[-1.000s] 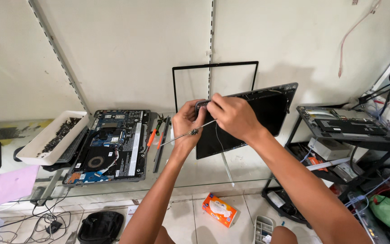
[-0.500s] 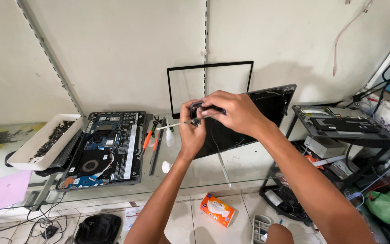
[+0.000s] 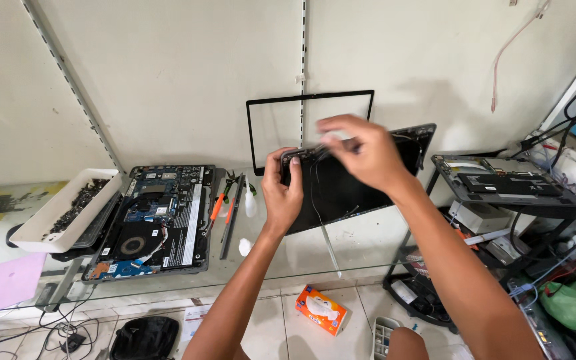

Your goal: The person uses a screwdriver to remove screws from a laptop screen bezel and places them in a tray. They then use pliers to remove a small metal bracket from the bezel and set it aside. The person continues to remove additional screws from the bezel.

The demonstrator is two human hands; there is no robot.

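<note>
A black laptop screen lid stands tilted on the glass table, with thin cables running over its inner face. My left hand grips the lid's upper left corner, thumb in front and fingers behind. At the lid's top edge my right hand is blurred by motion, its fingers curled close together. Whether they pinch anything is unclear. An empty black screen bezel leans on the wall behind the lid.
An opened laptop base with bare board and fan lies to the left, next to a white tray of screws. Orange-handled tools lie between them. Another laptop base sits on a rack at right. An orange box lies on the floor.
The thin tool held between both hands a second ago is no longer visible. My left hand has shifted to the lid's corner, and my right hand has moved along its top edge.
</note>
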